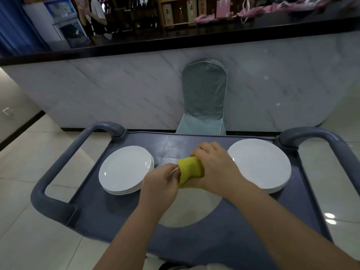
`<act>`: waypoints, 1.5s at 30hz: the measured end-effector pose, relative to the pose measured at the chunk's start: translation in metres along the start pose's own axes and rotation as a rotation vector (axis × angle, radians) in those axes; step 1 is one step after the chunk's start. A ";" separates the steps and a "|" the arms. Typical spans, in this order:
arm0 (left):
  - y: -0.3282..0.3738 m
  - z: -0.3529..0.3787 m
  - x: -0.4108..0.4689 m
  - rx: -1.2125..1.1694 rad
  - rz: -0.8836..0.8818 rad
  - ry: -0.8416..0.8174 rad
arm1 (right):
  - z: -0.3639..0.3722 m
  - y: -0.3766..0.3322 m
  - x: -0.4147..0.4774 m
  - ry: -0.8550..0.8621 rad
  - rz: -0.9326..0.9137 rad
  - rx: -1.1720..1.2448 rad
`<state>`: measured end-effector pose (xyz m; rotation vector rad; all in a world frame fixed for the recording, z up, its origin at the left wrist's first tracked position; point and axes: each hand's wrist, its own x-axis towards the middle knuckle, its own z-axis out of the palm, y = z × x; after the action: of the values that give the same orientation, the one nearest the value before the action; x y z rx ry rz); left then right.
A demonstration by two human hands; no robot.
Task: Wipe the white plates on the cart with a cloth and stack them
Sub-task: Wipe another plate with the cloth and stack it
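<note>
Over the middle of the blue-grey cart I hold a white plate; my arms hide much of it. My left hand pinches its far rim. My right hand grips a yellow cloth folded over that same rim, right next to the left fingers. A stack of white plates lies on the cart's left side. Another stack of white plates lies on the right side.
The cart has a thick grey handle loop on the left and another on the right. A chair with a grey cover stands just beyond it against a marble-fronted counter. Glossy floor tiles surround the cart.
</note>
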<state>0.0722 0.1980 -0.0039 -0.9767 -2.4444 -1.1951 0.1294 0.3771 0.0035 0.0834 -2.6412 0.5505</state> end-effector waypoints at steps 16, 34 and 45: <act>0.016 -0.010 0.015 -0.068 -0.059 0.153 | -0.016 0.019 -0.021 0.105 0.314 0.680; 0.024 0.003 0.034 -0.020 0.021 0.074 | -0.035 0.034 -0.022 -0.010 0.438 0.551; 0.021 0.036 -0.003 -0.778 -0.888 0.548 | 0.006 0.021 -0.041 0.254 0.947 1.143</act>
<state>0.0910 0.2339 -0.0154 0.4322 -1.9369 -2.3768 0.1608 0.3929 -0.0269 -0.8463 -1.6517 2.0991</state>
